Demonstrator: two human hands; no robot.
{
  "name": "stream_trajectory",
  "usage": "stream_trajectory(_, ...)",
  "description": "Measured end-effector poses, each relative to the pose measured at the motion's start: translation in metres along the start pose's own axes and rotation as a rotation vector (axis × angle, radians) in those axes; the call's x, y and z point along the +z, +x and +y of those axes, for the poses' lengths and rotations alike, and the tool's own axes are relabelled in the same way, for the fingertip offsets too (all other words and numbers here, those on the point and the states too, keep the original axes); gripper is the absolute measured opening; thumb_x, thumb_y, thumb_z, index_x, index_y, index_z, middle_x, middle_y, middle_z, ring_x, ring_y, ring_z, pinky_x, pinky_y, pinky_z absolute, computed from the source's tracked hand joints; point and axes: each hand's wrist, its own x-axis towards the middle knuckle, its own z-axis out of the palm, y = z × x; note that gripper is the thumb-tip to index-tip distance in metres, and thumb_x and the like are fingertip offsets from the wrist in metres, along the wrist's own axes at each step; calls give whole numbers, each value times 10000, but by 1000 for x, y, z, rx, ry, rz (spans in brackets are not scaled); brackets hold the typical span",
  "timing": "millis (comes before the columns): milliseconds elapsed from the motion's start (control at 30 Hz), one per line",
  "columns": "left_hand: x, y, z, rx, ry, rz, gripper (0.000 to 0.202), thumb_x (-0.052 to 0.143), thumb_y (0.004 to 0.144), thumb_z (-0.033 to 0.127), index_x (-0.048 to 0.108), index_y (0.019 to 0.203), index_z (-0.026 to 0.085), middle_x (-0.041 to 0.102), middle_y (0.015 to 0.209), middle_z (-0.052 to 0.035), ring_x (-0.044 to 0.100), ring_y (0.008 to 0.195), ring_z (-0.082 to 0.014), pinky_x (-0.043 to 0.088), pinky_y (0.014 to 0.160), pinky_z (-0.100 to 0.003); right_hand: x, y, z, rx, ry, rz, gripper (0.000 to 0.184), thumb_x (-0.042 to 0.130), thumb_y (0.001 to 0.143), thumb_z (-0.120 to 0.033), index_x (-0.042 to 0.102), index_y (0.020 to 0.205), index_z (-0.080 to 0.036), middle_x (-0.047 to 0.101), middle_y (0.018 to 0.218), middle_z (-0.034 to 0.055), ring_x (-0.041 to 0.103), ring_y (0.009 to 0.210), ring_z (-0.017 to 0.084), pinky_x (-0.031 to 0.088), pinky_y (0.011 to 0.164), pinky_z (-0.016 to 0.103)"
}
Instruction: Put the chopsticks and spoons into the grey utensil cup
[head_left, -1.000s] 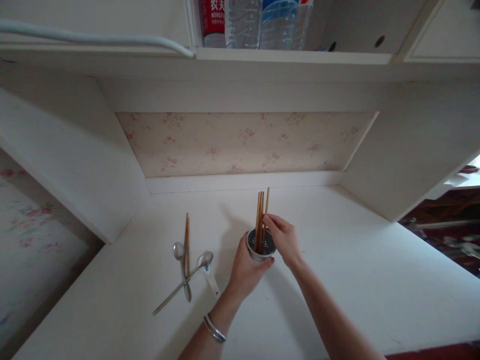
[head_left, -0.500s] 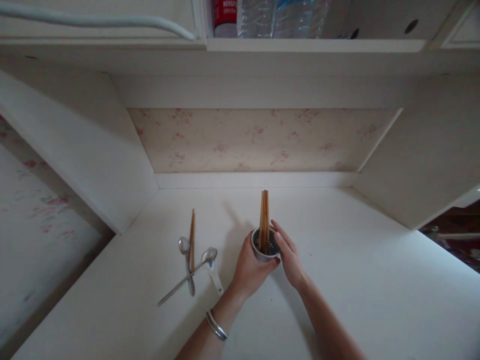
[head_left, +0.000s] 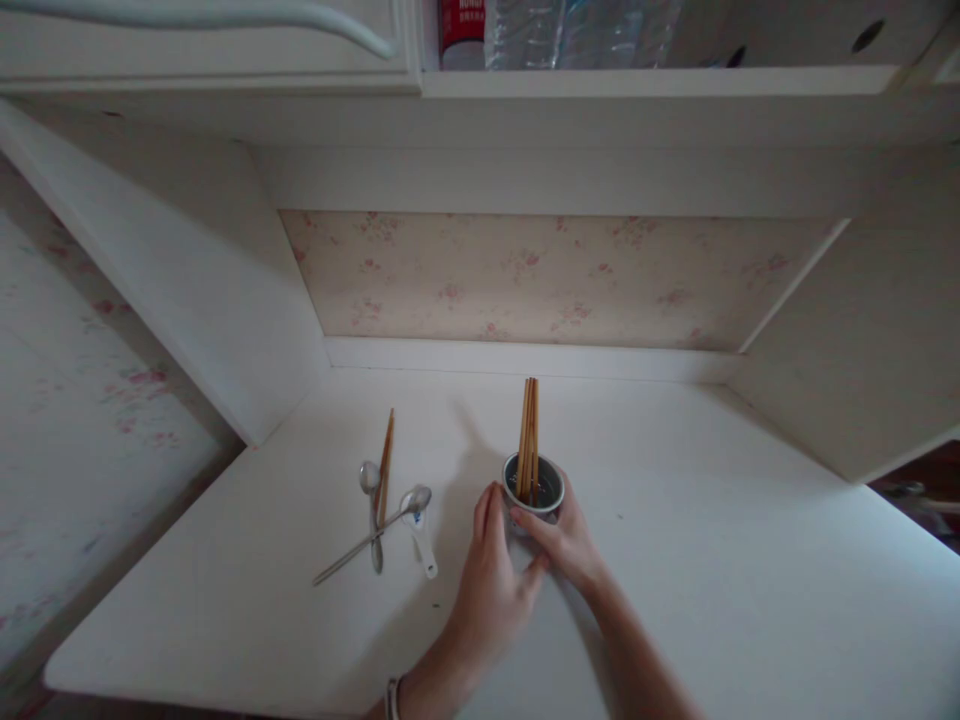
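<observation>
A metal cup with a dark inside holds several wooden chopsticks, which stand upright in it. My right hand is closed around the cup's right and near side, its thumb across the front below the rim. At the cup's left is my left hand, fingers stretched forward and thumb apart; whether its fingertips touch the cup I cannot tell. To the left lie a pair of chopsticks, a short metal spoon, a long-handled metal spoon across them, and a white soup spoon.
Everything lies on a white tabletop between side panels. Behind it is a floral-papered back wall. Overhead, a shelf holds clear plastic bottles and a red-labelled one. The table's rounded front corner shows at lower left.
My left hand has loosened from around the cup and drawn back to its near left side. My right hand's thumb has come across the cup's front. The camera view has shifted slightly.
</observation>
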Motion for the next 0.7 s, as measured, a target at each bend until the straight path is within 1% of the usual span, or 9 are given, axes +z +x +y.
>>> stream_trajectory(67, -14, -17, 7, -19, 66, 7, 689, 613, 832, 249, 315, 1452, 220, 373, 1495, -137, 348, 1399, -287, 336, 1141, -462, 0, 0, 0, 7, -31, 9, 710, 800, 724, -396, 443, 1323, -263, 620, 1268, 93, 582, 1159, 294, 440, 1020, 485)
stream_trajectory(133, -35, -21, 17, -6, 93, -10, 472, 554, 883, 280, 455, 1342, 229, 515, 1371, -109, 516, 1255, -234, 445, 1046, -387, 1, 0, -1, 12, -47, 13, 720, 800, 720, -405, 440, 1327, -260, 618, 1271, 96, 577, 1164, 303, 435, 1022, 495)
stream_trajectory(200, -62, -6, 26, 16, 160, -43, 251, 535, 895, 328, 613, 1107, 218, 640, 1168, -82, 628, 1038, -198, 523, 870, -312, 1, 1, -2, 17, -38, 8, 728, 803, 716, -407, 438, 1328, -256, 619, 1272, 98, 575, 1168, 308, 436, 1022, 497)
stream_trajectory(267, -90, 23, 27, -15, 281, -36, 228, 506, 903, 375, 658, 936, 208, 697, 960, -57, 658, 844, -174, 518, 720, -270, 1, 2, -2, 26, -22, 6, 731, 807, 711, -407, 440, 1325, -253, 626, 1265, 99, 579, 1165, 310, 441, 1018, 501)
stream_trajectory(300, -103, 40, 24, -47, 367, -14, 251, 496, 905, 395, 665, 933, 211, 707, 903, -43, 660, 789, -167, 508, 694, -262, 1, 2, -2, 31, -15, 7, 733, 807, 710, -406, 439, 1325, -253, 629, 1263, 100, 581, 1164, 311, 442, 1017, 504)
stream_trajectory(433, -142, 101, -5, -135, 952, -50, 289, 449, 899, 360, 698, 877, 215, 733, 917, -58, 673, 834, -203, 487, 732, -282, 2, 2, -3, 29, -3, 9, 735, 808, 708, -404, 440, 1326, -248, 632, 1261, 104, 588, 1157, 311, 431, 1029, 519)
stream_trajectory(533, -158, 123, -30, -161, 1302, -126, 364, 385, 903, 301, 719, 933, 157, 715, 973, -142, 654, 944, -278, 496, 755, -343, 2, 2, -4, 15, 3, 12, 728, 811, 703, -404, 453, 1316, -242, 635, 1260, 105, 587, 1163, 316, 428, 1034, 524)
stream_trajectory(600, -162, 129, -43, -164, 1386, -153, 404, 365, 901, 285, 725, 966, 113, 701, 988, -186, 635, 988, -319, 498, 780, -395, 3, 2, -4, 6, 13, 11, 726, 811, 703, -410, 459, 1315, -241, 639, 1257, 104, 589, 1164, 317, 439, 1027, 517)
stream_trajectory(700, -162, 132, -55, -196, 1386, -175, 425, 379, 889, 298, 740, 932, 79, 695, 985, -223, 630, 994, -351, 499, 791, -437, 2, 3, -2, -4, 25, 2, 740, 814, 701, -415, 454, 1324, -242, 636, 1265, 101, 589, 1170, 312, 441, 1030, 506)
